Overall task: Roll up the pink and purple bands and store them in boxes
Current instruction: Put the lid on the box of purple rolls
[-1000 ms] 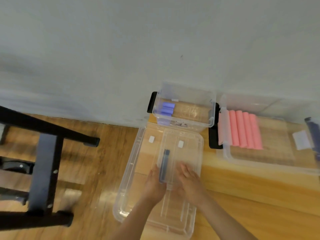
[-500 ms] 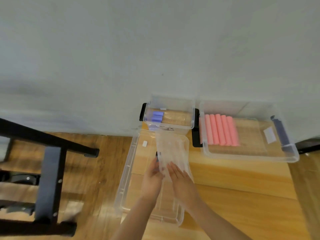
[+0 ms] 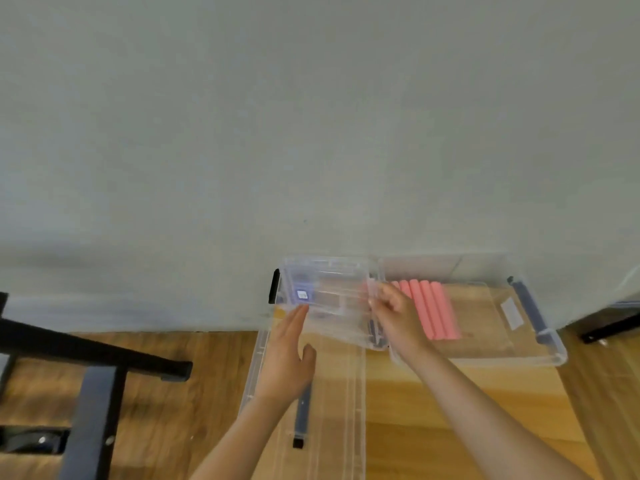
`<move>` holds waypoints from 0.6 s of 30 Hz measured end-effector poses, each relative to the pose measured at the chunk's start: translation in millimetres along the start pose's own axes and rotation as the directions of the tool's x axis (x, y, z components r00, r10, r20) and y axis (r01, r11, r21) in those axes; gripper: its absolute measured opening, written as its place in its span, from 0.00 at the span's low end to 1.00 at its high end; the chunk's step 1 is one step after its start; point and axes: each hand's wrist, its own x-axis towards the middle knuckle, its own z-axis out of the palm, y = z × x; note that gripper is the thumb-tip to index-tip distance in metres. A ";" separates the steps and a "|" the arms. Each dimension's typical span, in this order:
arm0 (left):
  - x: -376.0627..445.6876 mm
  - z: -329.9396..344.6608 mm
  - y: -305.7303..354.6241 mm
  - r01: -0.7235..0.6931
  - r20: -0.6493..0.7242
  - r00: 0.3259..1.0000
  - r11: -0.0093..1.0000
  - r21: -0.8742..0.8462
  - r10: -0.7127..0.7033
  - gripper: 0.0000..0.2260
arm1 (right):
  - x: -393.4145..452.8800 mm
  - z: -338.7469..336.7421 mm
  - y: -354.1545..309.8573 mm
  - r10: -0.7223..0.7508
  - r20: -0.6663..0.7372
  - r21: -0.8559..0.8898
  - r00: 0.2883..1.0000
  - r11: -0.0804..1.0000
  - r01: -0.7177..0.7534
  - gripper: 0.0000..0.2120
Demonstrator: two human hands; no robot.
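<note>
- Head view, blurred: small clear plastic lid point(image 3: 341, 303) held over the small clear plastic box point(image 3: 294, 271) at the back of the wooden worktop point(image 3: 450, 393), against the grey wall point(image 3: 311, 116).
- Right hand point(image 3: 398, 317): fingers curled, grip pinching the lid's right edge.
- Left hand point(image 3: 285, 358): fingers straight, grip open, fingertips touching the lid's left near edge.
- Purple rolled bands point(image 3: 301, 294): seen faintly through the lid, at the small box's left end; count cannot be told.
- Pink rolled bands point(image 3: 433, 310): side by side in the left part of the large clear plastic box point(image 3: 540, 358), just right of the small box.
- Large clear plastic lid point(image 3: 339, 393): flat on the worktop under both forearms, its dark blue latch bar point(image 3: 302, 417) lying lengthwise.
- Black latch point(image 3: 275, 285) on the small box's left end; dark blue latch point(image 3: 528, 310) on the large box's right end.
- Black metal frame point(image 3: 93, 393) on the wooden floor point(image 3: 173, 427), at the left.
</note>
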 end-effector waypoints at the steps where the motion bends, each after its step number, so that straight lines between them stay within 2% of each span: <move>1: 12.7 2.1 -5.7 0.012 -0.012 1.000 1.000 0.029 -0.012 0.27 | 14.0 -4.1 6.6 0.060 -0.033 0.047 0.998 0.997 -0.059 0.09; 4: 47.7 12.4 -29.5 0.075 -0.028 0.997 0.995 0.070 -0.074 0.26 | 50.1 -10.6 35.2 0.205 -0.090 0.125 0.975 0.973 -0.193 0.09; 7: 74.2 22.8 -53.9 0.111 -0.018 0.994 0.984 0.140 -0.109 0.25 | 79.5 -6.7 64.1 0.260 -0.129 0.097 0.957 0.964 -0.248 0.08; 10: 93.3 31.2 -74.4 0.111 0.021 0.992 0.958 0.263 -0.121 0.25 | 104.4 3.6 90.6 0.302 -0.201 0.107 0.932 0.952 -0.286 0.11; 12: 105.4 34.1 -86.0 0.116 0.042 0.989 0.925 0.361 -0.140 0.26 | 114.9 10.0 102.1 0.256 -0.297 -0.058 0.920 0.957 -0.285 0.12; 14: 118.2 37.2 -97.4 0.119 0.067 0.984 0.881 0.459 -0.168 0.27 | 121.2 15.6 110.1 0.183 -0.370 -0.153 0.911 0.955 -0.255 0.11; 16: 129.7 41.8 -106.6 0.106 0.106 0.976 0.836 0.538 -0.192 0.27 | 126.0 20.8 118.5 0.143 -0.396 -0.200 0.907 0.951 -0.237 0.09; 18: 139.1 46.3 -113.9 0.100 0.133 0.967 0.801 0.590 -0.218 0.27 | 130.9 23.5 127.5 0.085 -0.403 -0.317 0.911 0.921 -0.227 0.11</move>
